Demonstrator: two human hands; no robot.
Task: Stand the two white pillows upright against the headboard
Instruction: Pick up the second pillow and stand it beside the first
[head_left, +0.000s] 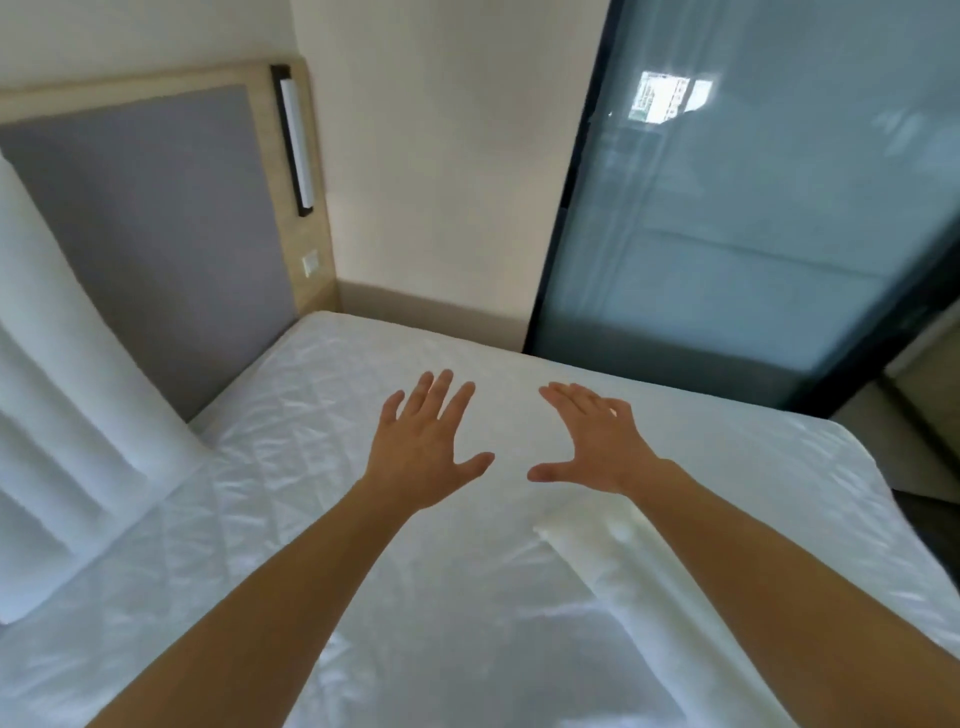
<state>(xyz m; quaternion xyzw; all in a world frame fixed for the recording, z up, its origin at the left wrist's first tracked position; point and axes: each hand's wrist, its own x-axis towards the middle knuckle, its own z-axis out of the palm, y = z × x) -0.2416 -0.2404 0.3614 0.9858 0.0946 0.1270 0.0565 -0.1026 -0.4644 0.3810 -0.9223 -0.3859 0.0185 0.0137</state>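
Note:
One white pillow (67, 415) leans upright against the grey padded headboard (166, 228) at the left edge of the view. A second white pillow (691, 587) lies flat on the mattress at the lower right, partly under my right forearm. My left hand (423, 447) and my right hand (597, 441) are stretched out side by side over the white quilted mattress (322, 415), palms down, fingers spread, holding nothing. Both hands are above the free stretch of mattress in front of the headboard's right part.
The headboard's wooden frame carries a long black-framed lamp (293, 140) and a white switch (310, 263). A cream wall (441, 156) runs along the bed's far side. A dark-framed glass door (753, 208) stands at the right, beyond the mattress corner.

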